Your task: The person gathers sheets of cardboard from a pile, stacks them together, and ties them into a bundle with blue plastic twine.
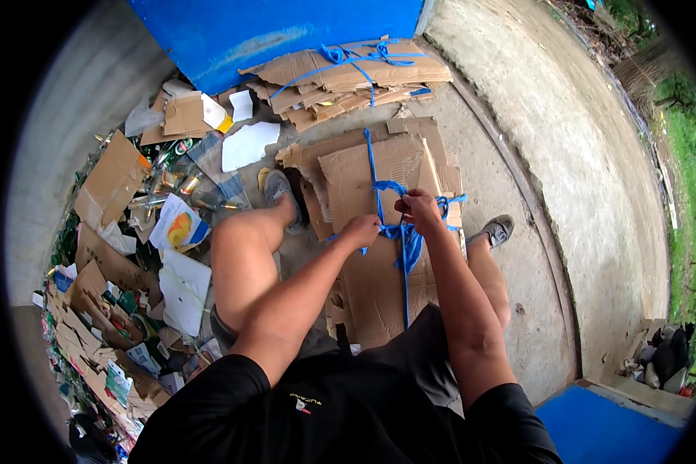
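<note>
Blue strapping (412, 249) crosses the stacked cardboard (371, 282) | left hand (360, 232) and right hand (421, 210), slightly apart, each pinch strapping — tying looks unfinished | bundle (340, 77) behind — already bound

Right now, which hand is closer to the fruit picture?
Left. The left hand is to the right of the fruit picture; the right hand is even farther right.

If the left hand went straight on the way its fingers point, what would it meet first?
Likely the bunched blue strap over the cardboard, just right of the left hand; exact depth is unclear.
</note>
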Available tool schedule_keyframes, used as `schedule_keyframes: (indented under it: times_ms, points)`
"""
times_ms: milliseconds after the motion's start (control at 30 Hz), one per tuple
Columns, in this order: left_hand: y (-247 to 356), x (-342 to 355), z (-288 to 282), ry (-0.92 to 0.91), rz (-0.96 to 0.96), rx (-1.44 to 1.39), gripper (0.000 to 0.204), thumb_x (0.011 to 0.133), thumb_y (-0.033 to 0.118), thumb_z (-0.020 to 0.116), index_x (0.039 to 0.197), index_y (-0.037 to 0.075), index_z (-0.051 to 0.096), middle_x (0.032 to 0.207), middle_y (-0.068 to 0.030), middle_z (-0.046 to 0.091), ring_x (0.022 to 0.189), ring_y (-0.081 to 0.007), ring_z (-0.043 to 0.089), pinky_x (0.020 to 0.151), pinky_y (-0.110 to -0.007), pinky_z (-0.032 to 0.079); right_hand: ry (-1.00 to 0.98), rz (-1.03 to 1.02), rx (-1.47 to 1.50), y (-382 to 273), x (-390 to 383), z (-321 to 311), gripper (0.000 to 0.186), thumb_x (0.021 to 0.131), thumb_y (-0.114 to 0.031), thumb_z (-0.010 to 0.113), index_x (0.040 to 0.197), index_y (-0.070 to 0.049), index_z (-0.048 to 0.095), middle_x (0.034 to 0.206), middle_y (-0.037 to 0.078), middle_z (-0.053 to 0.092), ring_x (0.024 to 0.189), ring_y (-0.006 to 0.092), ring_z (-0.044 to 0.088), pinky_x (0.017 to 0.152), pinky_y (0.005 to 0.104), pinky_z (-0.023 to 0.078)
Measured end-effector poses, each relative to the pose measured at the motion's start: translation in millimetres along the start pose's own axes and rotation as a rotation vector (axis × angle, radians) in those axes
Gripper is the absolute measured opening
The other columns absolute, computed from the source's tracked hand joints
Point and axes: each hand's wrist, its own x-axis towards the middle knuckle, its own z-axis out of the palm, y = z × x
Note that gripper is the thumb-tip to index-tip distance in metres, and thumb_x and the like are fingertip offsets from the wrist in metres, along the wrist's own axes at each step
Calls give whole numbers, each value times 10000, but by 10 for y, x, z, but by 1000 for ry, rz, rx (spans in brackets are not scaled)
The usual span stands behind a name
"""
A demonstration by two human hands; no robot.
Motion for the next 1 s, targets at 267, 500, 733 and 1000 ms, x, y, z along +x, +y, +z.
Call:
schedule_keyframes:
  times_ms: [267, 500, 733, 1000]
  points:
    - [293, -72, -98, -47, -54, 68, 223, 873, 199, 576, 975, 45, 701, 952, -205, 710, 917, -380, 676, 807, -462, 517, -42, 103, -159, -70, -75, -77, 118, 974, -203, 569, 995, -91, 599, 853, 49, 688, 785, 187, 692, 704, 422, 508]
    - [148, -22, -110, -126, -107, 67, 210, 870, 234, 611, 875, 57, 724, 844, -171, 705, 818, -318, 674, 746, -440, 518, -44, 79, -251, -166, -189, -43, 113, 964, -188, 560, 972, -82, 599, 820, 46, 675, 747, 178, 692, 660, 387, 517]
    - [62, -55, -67, -167, 149, 316, 288, 879, 323, 643, 874, 48, 727, 806, -131, 708, 773, -276, 679, 716, -415, 515, -39, 49, -220, -138, -144, -58, 137, 967, -177, 554, 985, -56, 615, 837, 72, 692, 752, 186, 699, 654, 375, 543]
    - [390, -4, -132, 149, -259, 106, 372, 904, 415, 621, 986, 63, 706, 1012, -198, 704, 1022, -392, 655, 870, -504, 511, -20, -3, -140, -31, -106, -101, 131, 932, -120, 584, 946, 3, 624, 775, 107, 687, 636, 190, 682, 499, 309, 487]
